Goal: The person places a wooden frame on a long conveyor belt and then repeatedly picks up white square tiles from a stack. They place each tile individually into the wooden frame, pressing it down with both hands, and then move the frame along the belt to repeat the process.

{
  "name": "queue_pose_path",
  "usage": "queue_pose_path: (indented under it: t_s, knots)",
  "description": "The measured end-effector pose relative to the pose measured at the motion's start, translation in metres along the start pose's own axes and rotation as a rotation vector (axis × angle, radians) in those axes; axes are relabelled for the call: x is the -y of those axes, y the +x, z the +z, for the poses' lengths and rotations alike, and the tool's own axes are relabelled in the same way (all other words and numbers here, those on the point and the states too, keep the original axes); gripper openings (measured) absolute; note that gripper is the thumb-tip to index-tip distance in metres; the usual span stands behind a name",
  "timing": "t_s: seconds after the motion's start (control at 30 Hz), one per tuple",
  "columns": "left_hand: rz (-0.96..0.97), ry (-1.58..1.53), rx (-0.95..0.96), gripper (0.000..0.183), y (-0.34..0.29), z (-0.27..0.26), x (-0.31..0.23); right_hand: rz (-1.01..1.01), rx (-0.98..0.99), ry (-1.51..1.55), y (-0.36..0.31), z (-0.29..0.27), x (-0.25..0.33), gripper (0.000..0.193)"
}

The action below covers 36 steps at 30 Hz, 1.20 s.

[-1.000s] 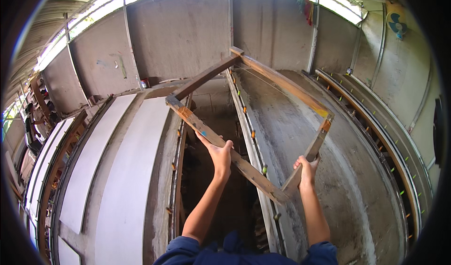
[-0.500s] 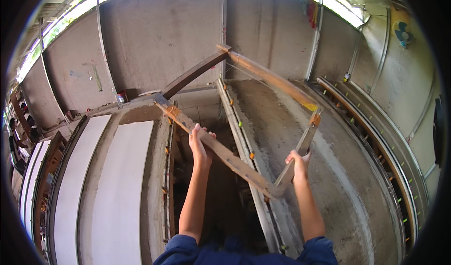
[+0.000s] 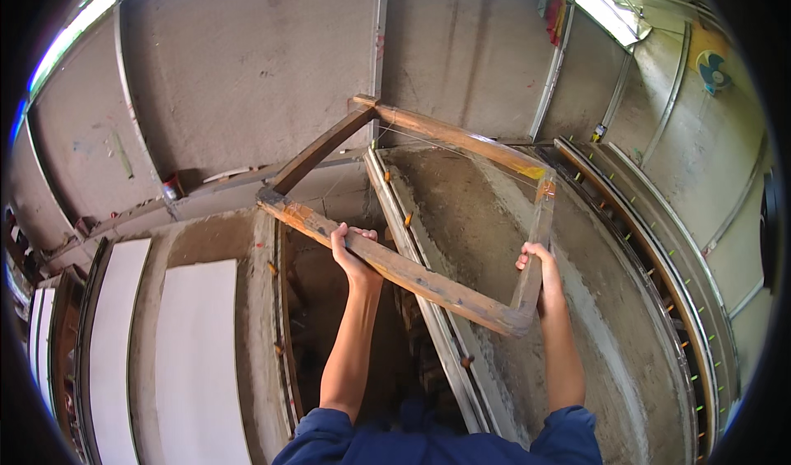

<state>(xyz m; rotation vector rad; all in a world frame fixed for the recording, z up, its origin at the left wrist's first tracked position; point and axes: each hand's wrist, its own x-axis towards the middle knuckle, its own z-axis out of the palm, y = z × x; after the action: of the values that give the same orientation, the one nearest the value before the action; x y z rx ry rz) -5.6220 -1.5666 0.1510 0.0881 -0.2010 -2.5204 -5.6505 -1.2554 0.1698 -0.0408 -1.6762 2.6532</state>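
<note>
A large four-sided wooden frame (image 3: pixel 420 281) is held up in front of me, tilted, with worn brown bars and thin strings or wires across its inside. My left hand (image 3: pixel 354 253) grips its near long bar left of the middle, the thumb on top. On the right, my right hand (image 3: pixel 537 269) wraps round the short side bar just above the near corner. Orange tape shows near the left corner, and a yellow patch marks the far right one. Beneath the frame's right part lies a long grey-brown bed (image 3: pixel 568 325) with a rail along its edge.
A dark gap (image 3: pixel 354 382) runs between that bed and another to the left, which carries long white sheets (image 3: pixel 202 358). Pegged rails (image 3: pixel 643 259) line the right side. A grey wall (image 3: pixel 247 61) with metal posts stands behind, and a fan (image 3: pixel 710 71) hangs at the far right.
The frame has turned slightly, its left corner going down and left and its near corner right and up. My right hand has moved a little up and right; both hands keep their grip.
</note>
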Motion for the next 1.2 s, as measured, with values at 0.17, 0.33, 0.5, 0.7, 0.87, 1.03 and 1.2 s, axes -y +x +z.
queue_pose_path:
  t_s: [0.17, 0.33, 0.5, 0.7, 0.87, 1.03, 1.2]
  knots:
    - [0.016, 0.068, 0.012, 0.019, 0.054, 0.026, 0.046, -0.046, 0.342, 0.717, 0.053, 0.003, -0.010, 0.050]
    - [0.034, 0.164, -0.025, 0.016, 0.115, 0.046, 0.103, -0.159, -0.018, 0.845, 0.093, 0.002, -0.089, 0.040]
    - [0.023, 0.266, 0.011, 0.015, 0.140, 0.052, 0.136, -0.134, 0.261, 0.421, 0.083, 0.067, -0.092, 0.046]
    - [0.080, 0.350, 0.066, 0.022, 0.167, 0.059, 0.175, -0.068, -0.166, 0.835, 0.146, 0.151, -0.068, 0.043]
    - [0.071, 0.483, 0.214, 0.022, 0.180, 0.077, 0.184, -0.166, -0.460, 0.795, 0.186, 0.170, -0.063, 0.054]
    - [-0.138, 1.068, 1.337, 0.041, 0.236, 0.075, 0.132, -0.329, -0.633, 0.866, 0.219, 0.140, -0.026, 0.058]
    - [-0.735, 0.422, 0.733, 0.079, 0.349, 0.028, 0.056, -0.415, -0.590, 0.825, 0.221, 0.087, -0.046, 0.048]
